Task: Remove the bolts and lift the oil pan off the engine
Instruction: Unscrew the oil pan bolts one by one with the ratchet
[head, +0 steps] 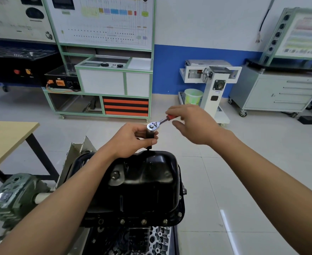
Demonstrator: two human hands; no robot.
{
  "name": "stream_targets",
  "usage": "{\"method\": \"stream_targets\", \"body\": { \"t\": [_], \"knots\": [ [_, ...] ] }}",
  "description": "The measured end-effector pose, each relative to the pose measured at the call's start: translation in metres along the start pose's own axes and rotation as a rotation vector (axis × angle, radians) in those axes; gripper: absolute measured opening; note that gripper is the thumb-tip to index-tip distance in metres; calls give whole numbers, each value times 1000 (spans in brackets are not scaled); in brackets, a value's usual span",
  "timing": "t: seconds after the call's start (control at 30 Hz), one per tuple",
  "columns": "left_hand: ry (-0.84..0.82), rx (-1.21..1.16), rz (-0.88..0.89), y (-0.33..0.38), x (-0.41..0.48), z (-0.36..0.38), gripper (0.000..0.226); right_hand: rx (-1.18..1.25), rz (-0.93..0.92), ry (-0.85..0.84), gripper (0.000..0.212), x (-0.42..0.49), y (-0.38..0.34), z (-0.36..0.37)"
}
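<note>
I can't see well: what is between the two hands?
A wrench: its silver head tops the socket in the left hand, its red handle runs into the right hand, seen from the head camera.

1. We see a bright, evenly lit room, and the shadows are soft and faint.
2. We note a white streak of glare on the floor tiles (225,218) at lower right, and highlights on the glossy black oil pan (151,172).
3. We find the wall board (103,21) soft, with its print unreadable.
4. We see wide-angle bending at the edges, where the cabinet (280,92) leans.
</note>
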State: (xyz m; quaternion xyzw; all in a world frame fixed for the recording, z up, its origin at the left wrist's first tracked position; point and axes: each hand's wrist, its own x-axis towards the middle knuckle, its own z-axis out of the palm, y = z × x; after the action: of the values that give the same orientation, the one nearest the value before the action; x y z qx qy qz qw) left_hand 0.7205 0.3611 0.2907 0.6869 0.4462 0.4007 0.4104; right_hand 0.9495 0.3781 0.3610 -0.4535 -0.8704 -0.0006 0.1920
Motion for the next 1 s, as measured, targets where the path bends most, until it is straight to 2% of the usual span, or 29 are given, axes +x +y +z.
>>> {"method": "stream_targets", "body": {
  "t": [0.1,0.2,0.37,0.57,0.67,0.77,0.87,1.0],
  "knots": [
    [50,-18,-4,0,1,2,23,-27,50,17,14,-9,8,-3],
    [91,-1,10,0,1,3,24,-51,78,-17,19,-22,2,-6],
    [113,43,64,1,1,8,20,70,149,-100,21,-46,-21,-11],
    [93,81,88,-1,1,12,14,79,196,-157,48,-61,-59,9],
    [118,82,84,-2,0,11,16,115,216,-153,53,-57,-68,17],
    [135,86,79,-1,0,9,18,165,252,-183,47,-52,-61,7],
    [83,86,94,2,-1,7,20,225,266,-274,32,-49,-46,-11],
    [14,127,81,5,-2,6,31,142,266,-269,15,-40,-26,-23]
  ]
}}
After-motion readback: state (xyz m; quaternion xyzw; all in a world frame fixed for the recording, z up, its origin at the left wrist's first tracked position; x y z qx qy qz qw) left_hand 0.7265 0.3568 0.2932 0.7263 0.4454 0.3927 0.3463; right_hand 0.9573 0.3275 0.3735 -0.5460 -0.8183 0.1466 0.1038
